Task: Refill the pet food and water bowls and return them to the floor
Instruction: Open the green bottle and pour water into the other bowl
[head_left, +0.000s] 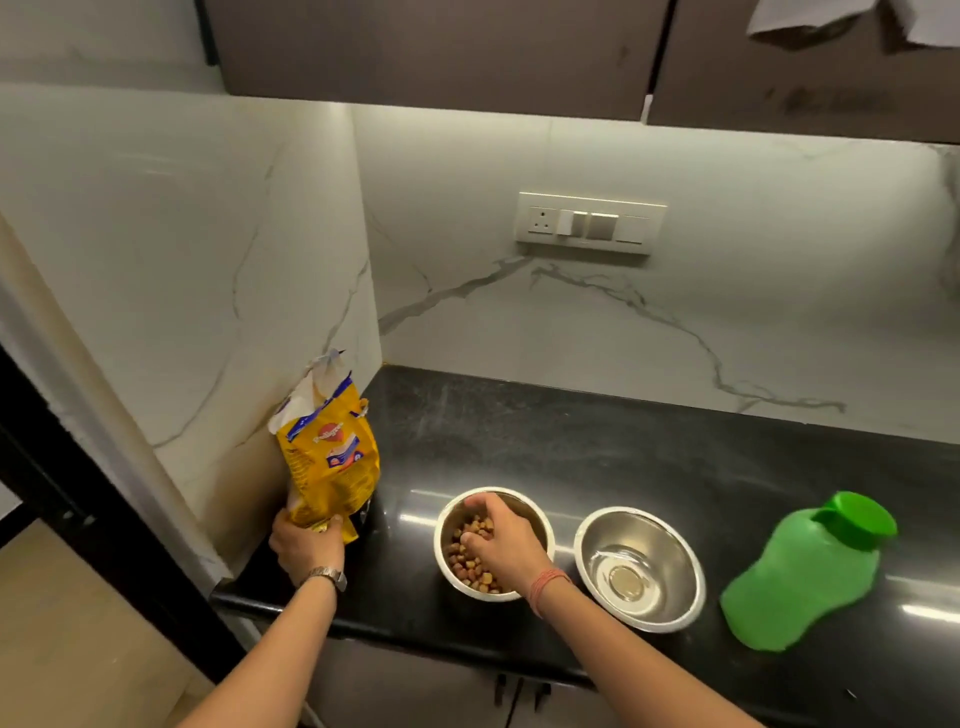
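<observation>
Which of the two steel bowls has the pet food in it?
The left bowl, under the right hand, holds brown kibble. The right bowl, nearer the green bottle, shows only clear water over its shiny bottom.

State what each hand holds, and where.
Left hand grips the yellow pet food bag at its bottom. Right hand reaches into the kibble bowl; hold unclear.

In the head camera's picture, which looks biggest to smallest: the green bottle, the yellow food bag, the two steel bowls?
1. green bottle, though it sits near the picture's stretched edge
2. yellow food bag
3. the water bowl and kibble bowl look about alike; no ranking between them
</observation>
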